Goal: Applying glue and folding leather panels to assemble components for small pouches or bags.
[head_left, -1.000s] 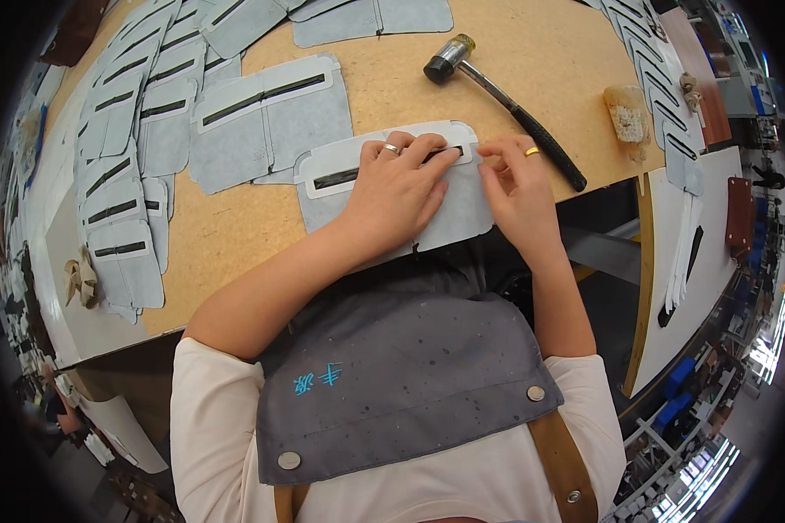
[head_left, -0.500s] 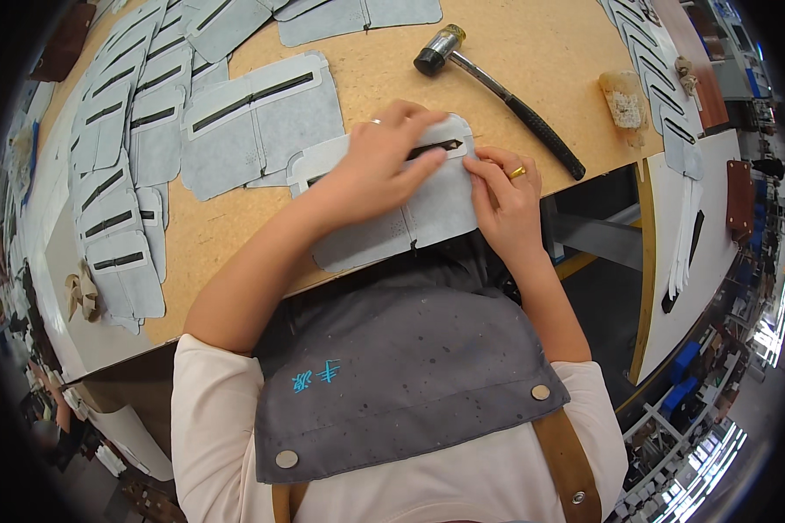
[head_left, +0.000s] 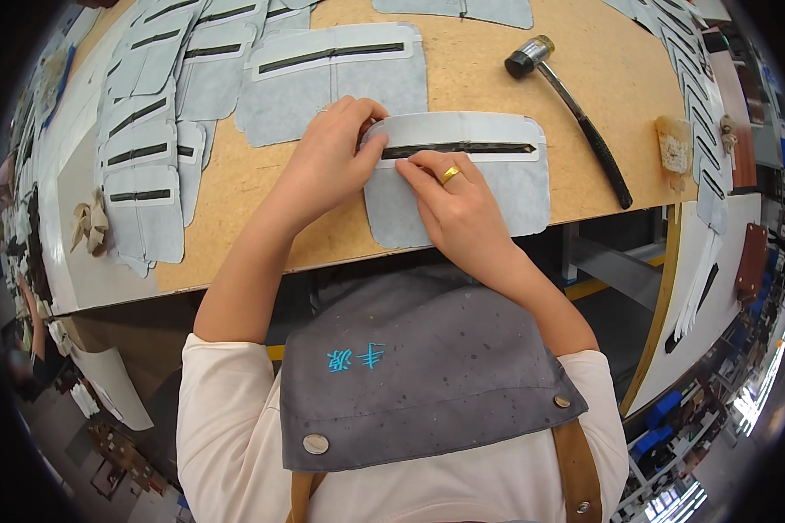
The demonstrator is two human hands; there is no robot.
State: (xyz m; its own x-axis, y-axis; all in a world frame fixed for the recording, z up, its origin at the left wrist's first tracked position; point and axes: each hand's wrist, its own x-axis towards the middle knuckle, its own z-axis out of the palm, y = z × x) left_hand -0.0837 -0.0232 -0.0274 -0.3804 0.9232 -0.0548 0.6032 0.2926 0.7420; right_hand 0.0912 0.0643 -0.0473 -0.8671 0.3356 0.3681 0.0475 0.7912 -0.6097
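Note:
A light grey fabric panel (head_left: 506, 187) with rounded corners lies at the table's front edge. A black zipper (head_left: 488, 147) runs across it inside a pale border strip. My left hand (head_left: 336, 161) has thumb and fingers closed on the panel's upper left corner, at the zipper's left end. Just to the right of it, my right hand (head_left: 458, 200), with a gold ring on one finger, lies over the panel, its thumb and fingertip pressed together at the zipper's lower edge. Those fingertips cover a short stretch of the border.
A mallet (head_left: 576, 113) with a black grip lies right of the panel. Beyond it sits a yellowish worn block (head_left: 674, 146). Another zippered panel (head_left: 336, 87) lies behind my left hand. Overlapping panels (head_left: 139, 187) cover the table's left side; more hang along the right edge (head_left: 711, 183).
My left hand has moved from over the zipper to the panel's left end. My right hand has left the right edge and now reaches over the zipper's left part. The panel lies straighter.

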